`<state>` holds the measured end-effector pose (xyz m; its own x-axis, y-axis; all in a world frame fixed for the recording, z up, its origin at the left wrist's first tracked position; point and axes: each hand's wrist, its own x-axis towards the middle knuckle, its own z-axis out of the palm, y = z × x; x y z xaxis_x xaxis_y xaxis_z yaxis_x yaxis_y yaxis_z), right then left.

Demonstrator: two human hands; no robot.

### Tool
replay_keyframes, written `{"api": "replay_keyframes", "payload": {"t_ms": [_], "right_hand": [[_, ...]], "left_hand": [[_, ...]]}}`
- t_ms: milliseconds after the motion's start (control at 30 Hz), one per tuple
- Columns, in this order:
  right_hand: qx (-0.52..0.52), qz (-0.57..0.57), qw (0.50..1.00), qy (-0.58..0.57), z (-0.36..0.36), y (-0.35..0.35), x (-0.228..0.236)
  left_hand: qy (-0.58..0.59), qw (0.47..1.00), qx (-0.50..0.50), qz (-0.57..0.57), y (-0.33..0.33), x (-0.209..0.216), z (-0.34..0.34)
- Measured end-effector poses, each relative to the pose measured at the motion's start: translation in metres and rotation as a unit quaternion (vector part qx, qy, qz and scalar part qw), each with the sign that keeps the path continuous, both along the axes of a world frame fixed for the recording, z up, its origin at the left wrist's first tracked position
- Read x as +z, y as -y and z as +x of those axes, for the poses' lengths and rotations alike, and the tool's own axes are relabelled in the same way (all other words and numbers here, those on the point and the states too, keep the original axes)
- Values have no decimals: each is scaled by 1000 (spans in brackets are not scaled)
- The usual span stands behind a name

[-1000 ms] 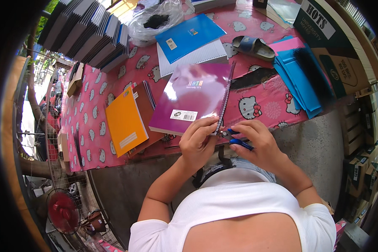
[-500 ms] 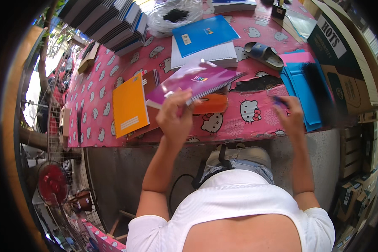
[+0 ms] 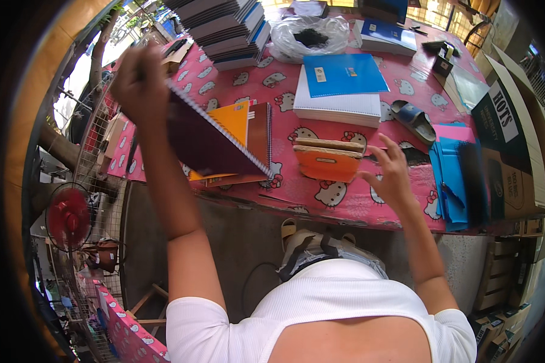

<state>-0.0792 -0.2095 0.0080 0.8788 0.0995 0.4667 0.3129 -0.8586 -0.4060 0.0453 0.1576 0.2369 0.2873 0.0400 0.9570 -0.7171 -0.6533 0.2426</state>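
My left hand, raised at the left and blurred, grips a spiral-bound notebook by its far end. The notebook is tilted, its dark purple side and white coil showing. Beneath it lie a yellow-orange notebook and a brown spiral notebook, both partly covered. My right hand has its fingers spread and holds nothing. Close to its fingertips stands an orange block with bare wooden upper edges. Behind that block, a blue notebook cover rests on a thick stack of white coil-edged pages.
Tall stacks of dark-covered books stand at the far left, beside a clear plastic bag. At the right are a blue slipper, blue sheets with a small dark blue thing on them, and an open cardboard box.
My left hand has swung left with the notebook, tilting it over the others and uncovering the orange block. My right hand has let go of a small dark thing and moved beside the block.
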Motion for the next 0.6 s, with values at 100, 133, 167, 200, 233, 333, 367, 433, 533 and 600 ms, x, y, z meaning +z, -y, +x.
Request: {"api": "replay_keyframes", "payload": {"t_ms": [100,133,167,200,233,333,367,433,533,600], "right_hand": [[-7,-64,998,-20,30,-50,-8],[-14,-67,997,-48,39,-62,-17],[-11,-68,995,-74,46,-78,-22],[-25,-89,993,-77,49,-79,-20],[-16,-39,994,-105,47,-78,-12],[-78,8,993,-87,36,-47,-12],[-116,15,987,-112,33,-31,-10],[-217,-134,961,-102,26,-12,-10],[-223,-111,965,78,34,-96,44],[-117,128,982,-73,53,-138,16]], "left_hand": [[-172,981,-31,84,23,-33,42],[-205,971,-28,122,21,-51,58],[-200,962,-103,154,-3,-83,87],[-225,933,-27,279,-7,-108,91],[-285,908,-39,305,-17,-132,91],[-521,761,-26,386,-69,-197,86],[-588,710,-11,387,-85,-221,83],[-590,712,-12,380,-116,-254,80],[-538,826,113,126,-169,-282,80],[-701,701,125,-29,-215,-290,99]]}}
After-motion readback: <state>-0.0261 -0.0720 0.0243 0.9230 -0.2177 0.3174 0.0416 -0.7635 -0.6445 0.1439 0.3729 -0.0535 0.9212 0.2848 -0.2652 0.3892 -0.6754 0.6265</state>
